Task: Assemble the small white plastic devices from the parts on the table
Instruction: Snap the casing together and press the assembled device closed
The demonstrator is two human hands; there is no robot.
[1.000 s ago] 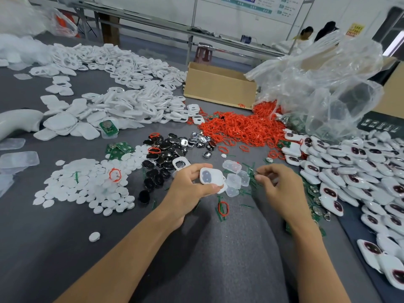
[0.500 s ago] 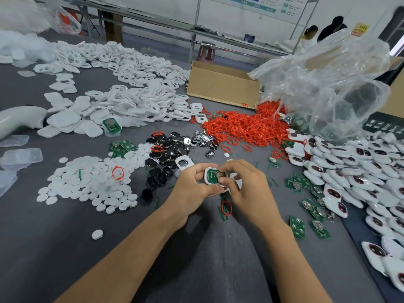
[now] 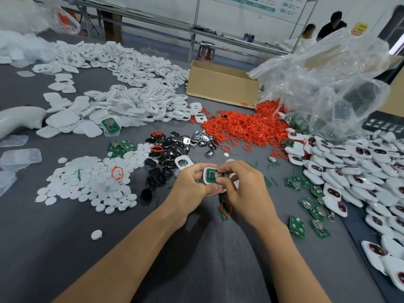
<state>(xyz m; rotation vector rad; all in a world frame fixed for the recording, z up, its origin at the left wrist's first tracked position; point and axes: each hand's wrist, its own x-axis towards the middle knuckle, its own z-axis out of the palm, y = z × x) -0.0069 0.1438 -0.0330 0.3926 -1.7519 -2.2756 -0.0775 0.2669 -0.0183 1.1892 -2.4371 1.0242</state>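
left hand [image 3: 192,184] grips shell [image 3: 206,174] | right hand [image 3: 242,184] pinches board [image 3: 212,174] into it | board directly atop shell

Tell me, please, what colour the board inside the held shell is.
Green, seen in the head view: the board in the white shell.

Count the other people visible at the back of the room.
2. One person in a light top is far back at the upper right; one person in a dark top is just right of them. The clear plastic bag may hide others.
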